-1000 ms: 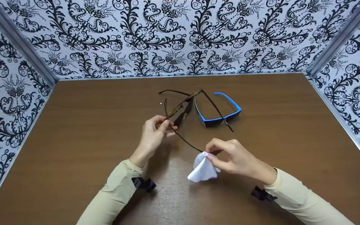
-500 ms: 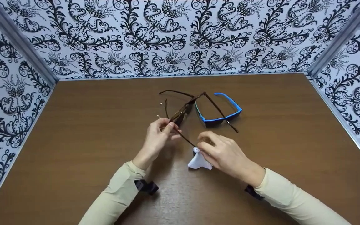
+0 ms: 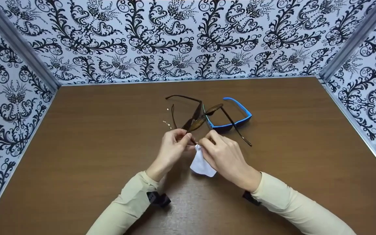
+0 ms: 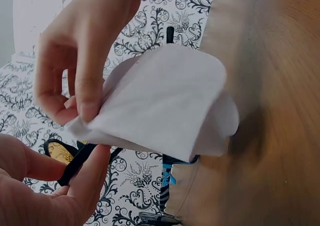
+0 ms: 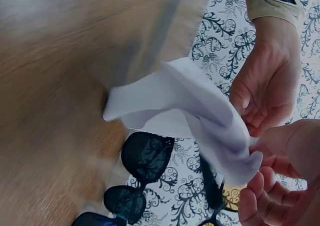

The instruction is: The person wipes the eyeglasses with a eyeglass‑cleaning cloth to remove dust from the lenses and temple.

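My left hand (image 3: 171, 147) pinches one temple of a pair of brown-framed glasses (image 3: 197, 124) near the hinge. The amber lenses point away from me, and the other temple stretches to the right, spread out. In my right hand (image 3: 225, 153) is a white cleaning cloth (image 3: 202, 164), pinched about that same temple, close to the left fingertips. Most of the cloth hangs loose below the fingers. In the left wrist view the cloth (image 4: 160, 100) hides the temple's end, while the left fingers (image 4: 90, 178) grip the dark frame.
Blue-framed sunglasses (image 3: 240, 124) lie on the brown table (image 3: 109, 130), just behind the held glasses. Dark sunglasses (image 3: 184, 96) with spread temples lie beside them to the left, partly covered. Small shiny specks (image 3: 166, 123) sit left of them. Patterned walls (image 3: 188, 39) enclose the table's back and sides.
My right hand and the cloth have slid along the temple, up and left to near my left hand. The left hand has moved slightly right, and the glasses have tilted.
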Action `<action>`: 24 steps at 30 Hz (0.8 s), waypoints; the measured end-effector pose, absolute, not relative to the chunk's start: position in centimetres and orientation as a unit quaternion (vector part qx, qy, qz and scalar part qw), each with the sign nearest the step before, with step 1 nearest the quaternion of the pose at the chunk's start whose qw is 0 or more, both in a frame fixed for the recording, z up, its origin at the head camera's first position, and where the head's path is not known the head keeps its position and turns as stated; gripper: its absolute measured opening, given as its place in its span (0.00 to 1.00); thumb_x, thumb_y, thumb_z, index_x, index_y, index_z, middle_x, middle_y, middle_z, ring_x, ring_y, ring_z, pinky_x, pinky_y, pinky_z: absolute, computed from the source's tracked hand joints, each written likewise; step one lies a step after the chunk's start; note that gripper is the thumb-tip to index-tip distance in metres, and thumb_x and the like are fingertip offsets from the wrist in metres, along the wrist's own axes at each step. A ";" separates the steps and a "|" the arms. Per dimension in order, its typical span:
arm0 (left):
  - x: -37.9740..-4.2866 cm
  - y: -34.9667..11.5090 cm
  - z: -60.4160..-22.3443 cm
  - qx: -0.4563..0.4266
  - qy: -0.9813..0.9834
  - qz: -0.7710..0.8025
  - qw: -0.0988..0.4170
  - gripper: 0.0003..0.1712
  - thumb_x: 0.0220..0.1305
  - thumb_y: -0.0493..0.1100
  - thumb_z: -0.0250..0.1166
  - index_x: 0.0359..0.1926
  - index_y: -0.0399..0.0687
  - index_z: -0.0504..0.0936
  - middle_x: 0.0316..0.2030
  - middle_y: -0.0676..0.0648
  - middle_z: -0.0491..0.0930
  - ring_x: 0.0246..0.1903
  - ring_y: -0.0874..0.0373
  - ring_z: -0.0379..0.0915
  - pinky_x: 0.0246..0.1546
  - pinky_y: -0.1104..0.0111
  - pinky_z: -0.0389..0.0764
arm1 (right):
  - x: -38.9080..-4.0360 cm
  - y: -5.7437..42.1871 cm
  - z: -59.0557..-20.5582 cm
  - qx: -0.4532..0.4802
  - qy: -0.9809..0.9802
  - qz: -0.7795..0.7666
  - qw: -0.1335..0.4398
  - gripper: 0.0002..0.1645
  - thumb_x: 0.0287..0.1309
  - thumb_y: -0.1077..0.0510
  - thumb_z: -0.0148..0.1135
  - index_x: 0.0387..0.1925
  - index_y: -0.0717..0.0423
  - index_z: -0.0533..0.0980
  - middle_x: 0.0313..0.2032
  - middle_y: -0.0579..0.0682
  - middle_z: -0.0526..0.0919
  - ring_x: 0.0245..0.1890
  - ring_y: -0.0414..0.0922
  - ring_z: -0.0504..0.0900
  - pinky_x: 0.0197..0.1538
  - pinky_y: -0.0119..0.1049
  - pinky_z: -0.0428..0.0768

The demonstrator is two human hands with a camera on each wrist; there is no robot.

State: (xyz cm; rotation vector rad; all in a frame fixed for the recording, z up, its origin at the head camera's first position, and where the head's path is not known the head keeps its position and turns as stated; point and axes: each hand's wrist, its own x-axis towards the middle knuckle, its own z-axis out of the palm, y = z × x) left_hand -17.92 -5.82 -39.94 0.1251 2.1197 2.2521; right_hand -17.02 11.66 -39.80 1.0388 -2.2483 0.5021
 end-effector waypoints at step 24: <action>-18.3 -5.5 -40.5 0.064 0.717 0.694 -0.004 0.08 0.60 0.31 0.59 0.34 0.25 0.81 0.26 0.42 0.82 0.25 0.62 0.77 0.30 0.70 0.81 | -17.2 10.6 -39.4 0.330 -0.863 0.266 0.274 0.03 0.61 0.61 0.59 0.33 0.58 0.77 0.31 0.48 0.73 0.19 0.39 0.72 0.19 0.32 0.71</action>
